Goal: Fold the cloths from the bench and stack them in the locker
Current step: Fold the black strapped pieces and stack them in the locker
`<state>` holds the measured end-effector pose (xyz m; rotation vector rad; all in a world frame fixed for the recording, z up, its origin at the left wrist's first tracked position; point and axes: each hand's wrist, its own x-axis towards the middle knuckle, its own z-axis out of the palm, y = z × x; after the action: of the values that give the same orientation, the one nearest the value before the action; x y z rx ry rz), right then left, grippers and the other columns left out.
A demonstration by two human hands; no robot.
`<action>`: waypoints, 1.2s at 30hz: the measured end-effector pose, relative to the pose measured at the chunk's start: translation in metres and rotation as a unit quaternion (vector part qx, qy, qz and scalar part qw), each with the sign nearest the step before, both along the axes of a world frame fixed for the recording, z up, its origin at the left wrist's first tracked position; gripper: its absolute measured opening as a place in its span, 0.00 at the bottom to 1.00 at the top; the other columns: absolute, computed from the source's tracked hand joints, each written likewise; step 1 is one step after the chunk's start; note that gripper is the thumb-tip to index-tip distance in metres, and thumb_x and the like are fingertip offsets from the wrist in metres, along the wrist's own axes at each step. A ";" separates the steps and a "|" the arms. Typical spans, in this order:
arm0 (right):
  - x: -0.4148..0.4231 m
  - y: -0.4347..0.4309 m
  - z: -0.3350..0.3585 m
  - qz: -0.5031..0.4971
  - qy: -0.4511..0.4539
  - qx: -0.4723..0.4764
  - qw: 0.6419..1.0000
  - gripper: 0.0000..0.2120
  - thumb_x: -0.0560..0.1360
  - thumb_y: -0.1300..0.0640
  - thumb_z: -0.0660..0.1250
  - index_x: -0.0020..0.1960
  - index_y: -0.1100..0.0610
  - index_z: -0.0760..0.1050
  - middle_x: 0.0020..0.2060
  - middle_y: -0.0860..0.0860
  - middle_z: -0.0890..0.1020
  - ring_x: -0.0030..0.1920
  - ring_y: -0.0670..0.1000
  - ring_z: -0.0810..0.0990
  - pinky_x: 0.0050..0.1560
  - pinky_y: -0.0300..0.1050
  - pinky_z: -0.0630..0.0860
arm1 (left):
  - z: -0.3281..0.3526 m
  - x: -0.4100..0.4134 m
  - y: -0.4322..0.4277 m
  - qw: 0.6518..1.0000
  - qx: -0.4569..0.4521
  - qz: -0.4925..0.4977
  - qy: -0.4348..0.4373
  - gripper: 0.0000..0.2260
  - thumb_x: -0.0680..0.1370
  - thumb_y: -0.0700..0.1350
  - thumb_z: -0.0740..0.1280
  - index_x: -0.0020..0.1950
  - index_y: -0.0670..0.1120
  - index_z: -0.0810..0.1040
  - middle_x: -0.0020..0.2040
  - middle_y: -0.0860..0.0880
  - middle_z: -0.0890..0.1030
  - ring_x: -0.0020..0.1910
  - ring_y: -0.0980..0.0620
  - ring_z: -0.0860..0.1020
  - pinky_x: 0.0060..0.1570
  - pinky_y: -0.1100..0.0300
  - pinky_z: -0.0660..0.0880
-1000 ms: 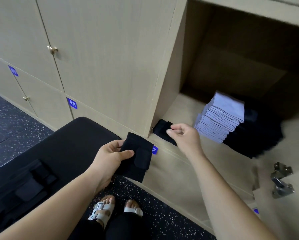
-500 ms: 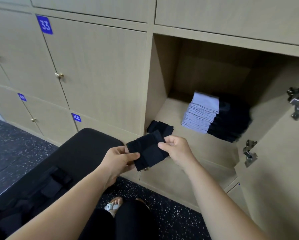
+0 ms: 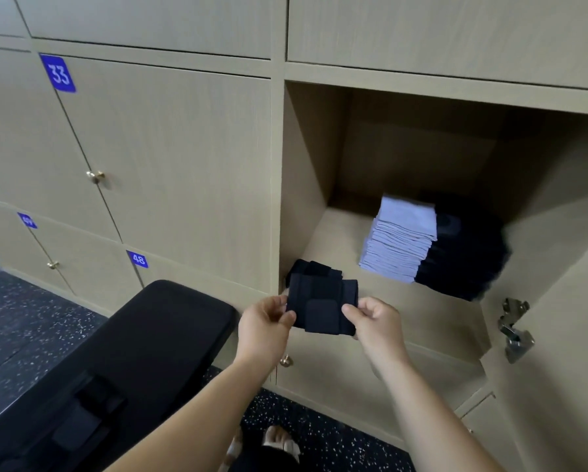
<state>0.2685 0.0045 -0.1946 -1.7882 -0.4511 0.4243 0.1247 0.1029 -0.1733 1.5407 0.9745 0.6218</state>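
Note:
A folded black cloth (image 3: 321, 306) is held flat between both hands at the front edge of the open locker (image 3: 381, 294). My left hand (image 3: 263, 323) pinches its left edge and my right hand (image 3: 374, 318) pinches its right edge. Just behind it, another folded black cloth (image 3: 311, 267) lies on the locker floor at the front left corner. Deeper inside stand a stack of pale lilac cloths (image 3: 399, 241) and a dark stack (image 3: 463, 253) beside it. More black cloths (image 3: 77, 413) lie on the black bench (image 3: 142, 338) at lower left.
The locker door (image 3: 558, 335) hangs open at the right, with metal hinges (image 3: 515, 330) sticking out. Closed numbered locker doors (image 3: 169, 158) with brass knobs fill the wall to the left. Speckled dark floor (image 3: 23, 311) and my sandalled feet (image 3: 279, 444) lie below.
My right hand came off the cloth in the locker and took the right edge of the cloth my left hand held. Both hands raised it level toward the locker opening.

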 end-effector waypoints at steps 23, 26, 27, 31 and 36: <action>0.085 0.115 -0.043 -0.066 0.092 -0.034 0.993 0.07 0.75 0.63 0.69 0.38 0.56 0.78 0.33 0.53 0.80 0.32 0.53 0.76 0.32 0.41 0.78 | -0.069 0.038 0.070 0.966 0.189 -0.062 0.165 0.21 0.79 0.47 0.68 0.71 0.51 0.71 0.61 0.55 0.77 0.61 0.58 0.74 0.62 0.63 0.69; 0.084 0.116 -0.047 -0.065 0.012 -0.122 0.990 0.06 0.72 0.56 0.71 0.39 0.58 0.80 0.35 0.55 0.84 0.38 0.59 0.83 0.44 0.55 0.81 | -0.068 0.039 0.071 0.966 0.190 -0.062 0.165 0.21 0.79 0.46 0.67 0.72 0.51 0.71 0.61 0.55 0.77 0.61 0.58 0.74 0.63 0.62 0.69; 0.083 0.115 -0.046 -0.065 -0.014 -0.150 0.987 0.07 0.71 0.55 0.71 0.38 0.58 0.79 0.36 0.54 0.84 0.40 0.59 0.83 0.44 0.54 0.81 | -0.068 0.039 0.071 0.966 0.190 -0.061 0.166 0.20 0.79 0.46 0.67 0.71 0.51 0.71 0.61 0.55 0.77 0.61 0.57 0.74 0.63 0.62 0.69; 0.079 0.114 -0.042 -0.072 -0.066 -0.231 0.968 0.16 0.73 0.51 0.69 0.31 0.55 0.69 0.36 0.53 0.80 0.41 0.58 0.80 0.39 0.44 0.72 | -0.067 0.036 0.073 0.966 0.188 -0.060 0.169 0.20 0.79 0.46 0.67 0.72 0.51 0.71 0.62 0.54 0.77 0.62 0.56 0.74 0.64 0.60 0.70; 0.077 0.112 -0.042 -0.077 -0.086 -0.275 0.954 0.11 0.72 0.47 0.70 0.38 0.54 0.75 0.43 0.53 0.84 0.46 0.57 0.81 0.41 0.43 0.72 | -0.066 0.033 0.072 0.966 0.180 -0.059 0.174 0.21 0.80 0.46 0.67 0.72 0.50 0.70 0.63 0.54 0.76 0.63 0.57 0.73 0.63 0.63 0.68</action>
<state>0.3459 0.1170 -0.2365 -2.3980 -0.3263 0.2996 0.1576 0.1748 -0.2396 2.0667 1.0583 0.4683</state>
